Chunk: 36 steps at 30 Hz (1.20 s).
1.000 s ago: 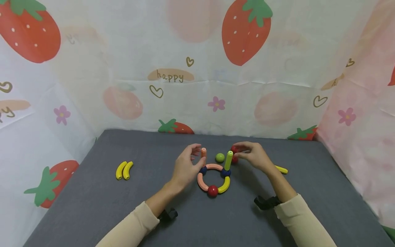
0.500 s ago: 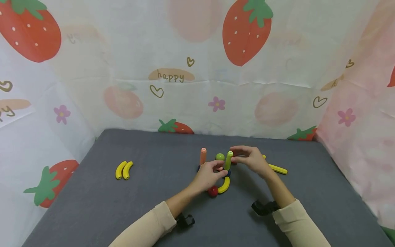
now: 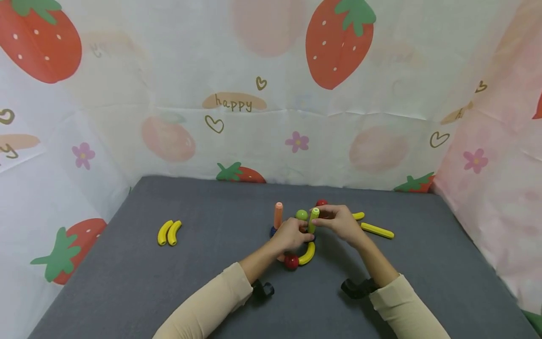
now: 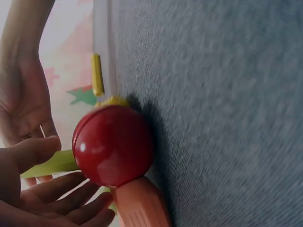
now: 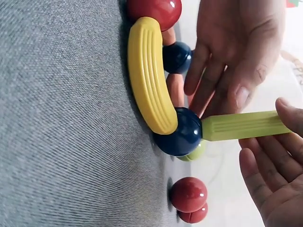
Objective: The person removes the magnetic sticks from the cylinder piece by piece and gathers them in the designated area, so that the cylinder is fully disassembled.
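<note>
A ring of curved sticks and balls lies on the table, with a red ball (image 3: 291, 262) at its front and a yellow curved stick (image 5: 150, 75) joining that to a blue ball (image 5: 179, 135). From the blue ball a light-green stick (image 5: 241, 126) stands upright. My right hand (image 3: 342, 225) pinches this stick near its top between thumb and fingers. My left hand (image 3: 289, 236) is beside the stick's base, fingers extended close to the blue ball and thumb apart from them. An upright orange stick (image 3: 278, 215) rises at the ring's left, while my left hand hides part of the ring.
Behind the ring sit a green ball (image 3: 301, 214) and a red ball (image 3: 322, 203). To the right lie a straight yellow stick (image 3: 378, 230) and another yellow piece (image 3: 358, 216). Two curved yellow sticks (image 3: 169, 232) lie at the left. Patterned cloth (image 3: 254, 141) hangs behind the table.
My left hand has moved right, from the orange stick to the base of the green one. The right hand has come away from the red balls and moved left onto the green stick.
</note>
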Each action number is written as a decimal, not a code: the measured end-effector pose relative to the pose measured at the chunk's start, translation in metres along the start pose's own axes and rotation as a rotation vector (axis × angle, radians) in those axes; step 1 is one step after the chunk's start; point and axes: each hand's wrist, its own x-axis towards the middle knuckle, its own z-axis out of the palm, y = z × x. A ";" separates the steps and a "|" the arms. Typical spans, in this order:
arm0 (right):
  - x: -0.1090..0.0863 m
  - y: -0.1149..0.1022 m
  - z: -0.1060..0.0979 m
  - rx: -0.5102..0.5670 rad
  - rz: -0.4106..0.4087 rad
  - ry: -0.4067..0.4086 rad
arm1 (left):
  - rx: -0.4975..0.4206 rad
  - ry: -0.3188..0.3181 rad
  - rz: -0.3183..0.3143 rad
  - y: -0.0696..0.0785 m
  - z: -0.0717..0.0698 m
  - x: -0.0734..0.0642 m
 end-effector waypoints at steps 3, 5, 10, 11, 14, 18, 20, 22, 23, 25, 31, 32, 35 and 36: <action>0.000 0.000 0.002 -0.004 -0.007 -0.002 | 0.055 -0.009 -0.001 0.000 0.000 0.003; 0.001 0.001 0.003 -0.016 -0.019 -0.005 | 0.106 -0.007 0.005 0.000 0.000 0.005; 0.001 0.003 0.004 -0.044 -0.033 -0.002 | 0.178 -0.003 -0.008 0.001 0.001 0.008; 0.001 0.003 0.004 -0.043 -0.032 0.001 | 0.187 0.002 -0.014 0.002 0.001 0.009; 0.001 0.002 0.004 -0.030 -0.033 0.002 | 0.211 0.011 -0.043 0.003 0.001 0.010; 0.001 0.001 0.004 -0.011 -0.034 -0.008 | 0.260 0.020 -0.072 0.005 0.002 0.010; 0.001 0.002 0.003 -0.014 -0.036 -0.012 | 0.287 0.028 -0.076 0.006 0.003 0.010; 0.001 0.002 0.003 -0.012 -0.035 -0.015 | 0.307 0.041 -0.075 0.007 0.004 0.010; 0.001 0.002 0.003 -0.014 -0.035 -0.016 | 0.317 0.045 -0.076 0.007 0.004 0.011; 0.001 0.002 0.002 -0.017 -0.034 -0.019 | 0.338 0.055 -0.072 0.008 0.005 0.011; -0.001 0.004 0.002 -0.008 -0.037 -0.025 | 0.361 0.055 -0.070 0.010 0.008 0.010; -0.001 0.004 0.002 -0.007 -0.038 -0.024 | 0.359 0.055 -0.072 0.011 0.008 0.010; -0.002 0.006 0.001 -0.010 -0.039 -0.017 | 0.358 0.056 -0.071 0.012 0.009 0.009; -0.002 0.006 0.001 -0.013 -0.040 -0.014 | 0.361 0.055 -0.069 0.012 0.009 0.009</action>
